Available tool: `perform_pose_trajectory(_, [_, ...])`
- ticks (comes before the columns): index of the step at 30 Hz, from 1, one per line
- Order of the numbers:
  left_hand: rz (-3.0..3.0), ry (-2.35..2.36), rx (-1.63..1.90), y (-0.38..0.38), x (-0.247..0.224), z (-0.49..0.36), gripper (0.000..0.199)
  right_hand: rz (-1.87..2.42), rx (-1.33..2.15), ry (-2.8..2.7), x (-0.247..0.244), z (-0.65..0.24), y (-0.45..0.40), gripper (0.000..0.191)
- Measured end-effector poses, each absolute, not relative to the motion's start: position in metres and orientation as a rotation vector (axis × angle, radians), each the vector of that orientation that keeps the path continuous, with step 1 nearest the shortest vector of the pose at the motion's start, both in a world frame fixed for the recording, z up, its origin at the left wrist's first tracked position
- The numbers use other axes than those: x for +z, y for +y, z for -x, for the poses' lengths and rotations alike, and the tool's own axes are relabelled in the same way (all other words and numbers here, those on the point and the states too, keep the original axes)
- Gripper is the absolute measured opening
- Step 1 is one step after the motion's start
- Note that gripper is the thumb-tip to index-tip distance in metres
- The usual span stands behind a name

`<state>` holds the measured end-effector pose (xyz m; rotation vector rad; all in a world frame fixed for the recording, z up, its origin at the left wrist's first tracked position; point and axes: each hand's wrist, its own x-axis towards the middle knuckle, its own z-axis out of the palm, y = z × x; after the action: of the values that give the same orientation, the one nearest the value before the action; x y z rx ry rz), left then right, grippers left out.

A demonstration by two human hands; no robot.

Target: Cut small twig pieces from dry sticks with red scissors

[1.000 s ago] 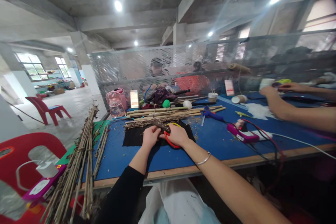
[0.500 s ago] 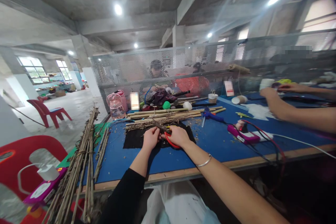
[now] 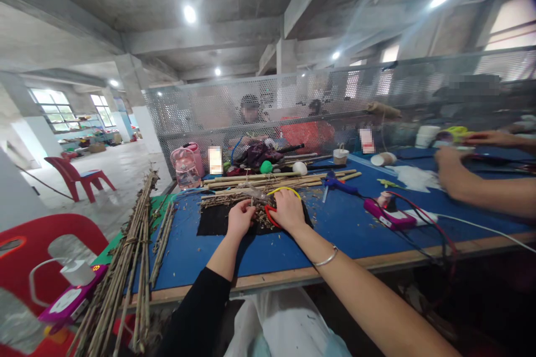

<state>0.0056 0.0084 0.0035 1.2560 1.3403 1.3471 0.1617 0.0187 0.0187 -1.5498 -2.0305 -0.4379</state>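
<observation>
Over a black cloth (image 3: pixel 213 223) on the blue tabletop, my left hand (image 3: pixel 239 218) is closed in a pinch on what looks like a short twig (image 3: pixel 252 204). My right hand (image 3: pixel 288 211) is wrapped round pruning shears with one red handle (image 3: pixel 271 216) and one yellow handle (image 3: pixel 295 192). Their handles are spread apart and the blades, close to my left fingertips, are blurred. Short cut twig pieces (image 3: pixel 263 222) lie between my hands. Behind them, long thin sticks (image 3: pixel 234 183) are laid across the table.
A tied bundle of sticks (image 3: pixel 133 245) leans at the table's left end near a red chair (image 3: pixel 54 228). A blue glue gun (image 3: pixel 341 185) and a purple power strip (image 3: pixel 387 215) lie right. A co-worker's arms (image 3: pixel 481 184) reach in at far right. A perforated metal screen (image 3: pixel 192 117) stands behind.
The shears' handles have spread apart and the yellow handle now shows above my right hand. My left hand stays nearly in place. The co-worker's hand has shifted to the right.
</observation>
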Motion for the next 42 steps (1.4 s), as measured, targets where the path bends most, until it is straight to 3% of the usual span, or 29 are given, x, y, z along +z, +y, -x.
perform_pose_trajectory(6, [-1.243, 1.331, 1.397, 0.011, 0.000, -0.005, 0.040, 1.524, -0.550, -1.973, 0.025, -0.162, 0.014, 0.028])
perform_pose_trajectory(11, [-1.252, 1.341, 1.408, 0.009, 0.002, -0.003, 0.027, 1.465, -0.531, -1.926, 0.021, -0.163, 0.017, 0.028])
perform_pose_trajectory(16, [-1.047, 1.258, 1.481, 0.006, 0.008, -0.010, 0.020, 1.316, -0.341, -1.900, 0.014, -0.161, 0.027, 0.035])
perform_pose_trajectory(25, [-0.958, 1.009, 1.584, 0.012, 0.014, -0.028, 0.028, 1.217, 0.187, -1.825, 0.015, -0.139, 0.018, 0.026])
perform_pose_trajectory(42, [-1.294, 1.085, 1.558, 0.011, -0.001, -0.015, 0.018, 1.364, 0.156, -2.086, 0.003, -0.150, 0.020, 0.059])
